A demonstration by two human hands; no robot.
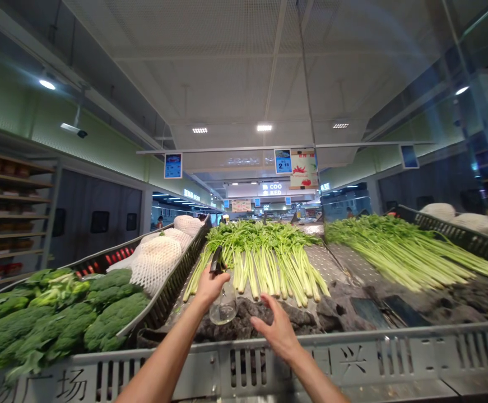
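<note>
My left hand is closed round the dark trigger head of a clear spray bottle, held over the front of a produce display. My right hand hovers just to the right of it with fingers spread, holding nothing. Beyond both hands lie bundles of green celery with pale stalks, spread on a perforated metal bed above dark rock-like edging.
Broccoli heads fill a tilted crate at the left, with net-wrapped pale produce behind. More celery lies at the right. A grey slotted rail runs along the front. Shelves line the left wall.
</note>
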